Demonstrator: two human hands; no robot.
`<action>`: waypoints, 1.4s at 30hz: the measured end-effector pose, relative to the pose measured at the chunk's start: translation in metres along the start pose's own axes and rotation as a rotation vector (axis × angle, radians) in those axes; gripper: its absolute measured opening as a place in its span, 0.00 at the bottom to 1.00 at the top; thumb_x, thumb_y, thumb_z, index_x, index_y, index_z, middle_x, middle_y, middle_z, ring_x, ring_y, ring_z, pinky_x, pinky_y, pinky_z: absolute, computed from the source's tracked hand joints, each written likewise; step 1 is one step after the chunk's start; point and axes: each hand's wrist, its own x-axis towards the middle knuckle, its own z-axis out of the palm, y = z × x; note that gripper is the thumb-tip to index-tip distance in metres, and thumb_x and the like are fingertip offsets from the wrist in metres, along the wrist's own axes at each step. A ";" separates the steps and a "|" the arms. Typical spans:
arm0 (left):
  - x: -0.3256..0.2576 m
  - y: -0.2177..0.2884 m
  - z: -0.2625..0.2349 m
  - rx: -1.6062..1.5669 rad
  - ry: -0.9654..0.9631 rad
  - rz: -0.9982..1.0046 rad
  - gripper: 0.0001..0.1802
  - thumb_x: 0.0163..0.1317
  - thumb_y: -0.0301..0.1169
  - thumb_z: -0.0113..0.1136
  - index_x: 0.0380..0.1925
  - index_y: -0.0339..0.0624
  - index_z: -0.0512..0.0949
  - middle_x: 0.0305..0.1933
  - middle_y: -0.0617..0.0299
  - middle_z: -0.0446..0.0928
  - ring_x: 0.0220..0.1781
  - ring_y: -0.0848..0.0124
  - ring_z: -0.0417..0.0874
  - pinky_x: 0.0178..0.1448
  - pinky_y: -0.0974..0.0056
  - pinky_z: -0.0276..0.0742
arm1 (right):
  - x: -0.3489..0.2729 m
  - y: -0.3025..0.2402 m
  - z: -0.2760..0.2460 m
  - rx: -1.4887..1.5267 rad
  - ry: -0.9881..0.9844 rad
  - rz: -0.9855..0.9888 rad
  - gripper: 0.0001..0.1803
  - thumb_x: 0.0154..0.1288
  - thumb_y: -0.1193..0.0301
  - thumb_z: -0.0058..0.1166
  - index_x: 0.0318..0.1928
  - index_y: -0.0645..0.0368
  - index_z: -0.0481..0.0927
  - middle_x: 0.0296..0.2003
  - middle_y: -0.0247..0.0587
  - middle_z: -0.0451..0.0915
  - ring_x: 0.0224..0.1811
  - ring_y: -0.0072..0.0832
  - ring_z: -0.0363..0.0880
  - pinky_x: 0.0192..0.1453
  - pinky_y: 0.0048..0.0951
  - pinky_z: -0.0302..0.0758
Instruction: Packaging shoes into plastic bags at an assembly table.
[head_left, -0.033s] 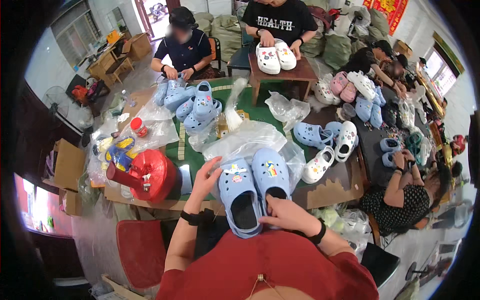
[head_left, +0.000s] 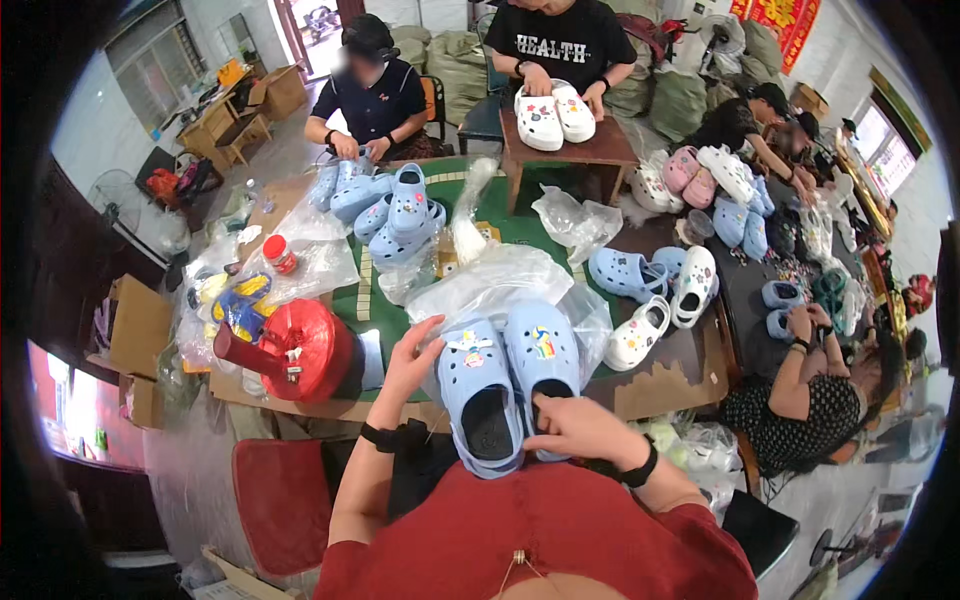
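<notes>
A pair of light-blue clogs stands at the table's near edge against my red top, toes pointing away. The left clog and the right clog carry colourful charms on their holed uppers. My left hand is beside the left clog's outer side, fingers apart and fingertips close to or touching it. At the heel end of the right clog, my right hand has its fingers curled into the opening. Its thumb reaches toward the left clog's rim. Some right fingertips are hidden inside the shoe.
Clear plastic bags lie just beyond the clogs. A red round container stands left; white clogs and a blue clog sit right. More blue clogs are piled farther back. Co-workers handle shoes around the tables.
</notes>
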 end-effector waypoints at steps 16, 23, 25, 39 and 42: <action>-0.004 0.015 0.013 -0.004 0.081 -0.080 0.24 0.61 0.30 0.65 0.60 0.47 0.77 0.60 0.62 0.77 0.59 0.73 0.74 0.49 0.69 0.73 | 0.142 0.142 -0.067 -0.075 0.657 -0.098 0.20 0.52 0.61 0.70 0.43 0.54 0.80 0.48 0.47 0.72 0.50 0.47 0.77 0.54 0.41 0.76; -0.008 -0.020 0.012 -0.201 0.203 -0.118 0.20 0.58 0.22 0.65 0.52 0.39 0.76 0.54 0.61 0.73 0.44 0.74 0.79 0.46 0.69 0.77 | 0.136 0.156 -0.047 -0.058 0.771 -0.080 0.18 0.52 0.67 0.67 0.42 0.56 0.75 0.44 0.48 0.74 0.46 0.49 0.77 0.51 0.42 0.75; -0.009 -0.011 0.014 -0.134 0.222 -0.096 0.19 0.58 0.22 0.64 0.51 0.39 0.77 0.54 0.61 0.73 0.42 0.74 0.79 0.44 0.69 0.77 | 0.132 0.159 -0.044 -0.032 0.810 -0.094 0.17 0.52 0.69 0.66 0.41 0.57 0.75 0.43 0.48 0.75 0.45 0.49 0.77 0.51 0.41 0.75; -0.017 0.019 0.034 0.273 0.245 0.140 0.12 0.57 0.23 0.56 0.43 0.35 0.76 0.35 0.54 0.76 0.33 0.64 0.78 0.41 0.64 0.75 | 0.106 0.167 -0.039 0.451 0.832 -0.010 0.16 0.56 0.78 0.57 0.47 0.63 0.77 0.41 0.41 0.81 0.46 0.28 0.78 0.54 0.27 0.72; -0.014 0.012 0.036 0.306 0.237 0.125 0.13 0.56 0.25 0.57 0.43 0.38 0.76 0.35 0.54 0.78 0.34 0.62 0.80 0.42 0.59 0.75 | 0.104 0.170 -0.036 0.438 0.859 0.010 0.14 0.59 0.78 0.54 0.47 0.63 0.77 0.40 0.40 0.80 0.46 0.27 0.76 0.55 0.26 0.71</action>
